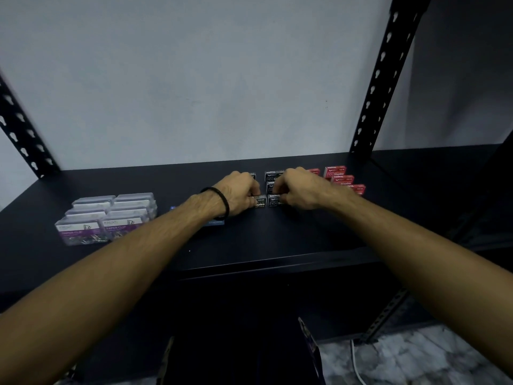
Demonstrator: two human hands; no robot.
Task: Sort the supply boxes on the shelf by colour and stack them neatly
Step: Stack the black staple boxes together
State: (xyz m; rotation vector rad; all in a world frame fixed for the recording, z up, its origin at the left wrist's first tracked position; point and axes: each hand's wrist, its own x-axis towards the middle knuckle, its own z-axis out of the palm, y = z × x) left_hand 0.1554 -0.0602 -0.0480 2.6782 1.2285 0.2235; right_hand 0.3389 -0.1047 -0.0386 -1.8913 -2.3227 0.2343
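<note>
The person is working on the black staple boxes (pixel 273 187) in the middle of the dark shelf (pixel 277 237), and the step in hand looks to be squaring up that colour group. The left hand (pixel 238 197), with a dark band at its wrist, is curling its fingers round the near-left black box (pixel 259 202), while the right hand (pixel 298 190) is pinching the near-right black box (pixel 273 201) just beside it; the two boxes are sitting side by side with a narrow gap between them, and more black boxes are lying behind them toward the wall, partly hidden by the knuckles. To the right, the red staple boxes (pixel 342 179) are already lying in a staggered row, near the black ones but apart from them. Well to the left, the clear paper clip boxes (pixel 107 218) are standing packed together in rows. A blue box (pixel 215 223) is peeking out under the left forearm, and how many blue ones are lying there cannot be told. Judging from this, the sorting by colour seems mostly done, and the tidy stacking is not. The next move probably calls for sliding the two front boxes together until their edges line up, or lifting one squarely onto another without nudging the rows behind.
</note>
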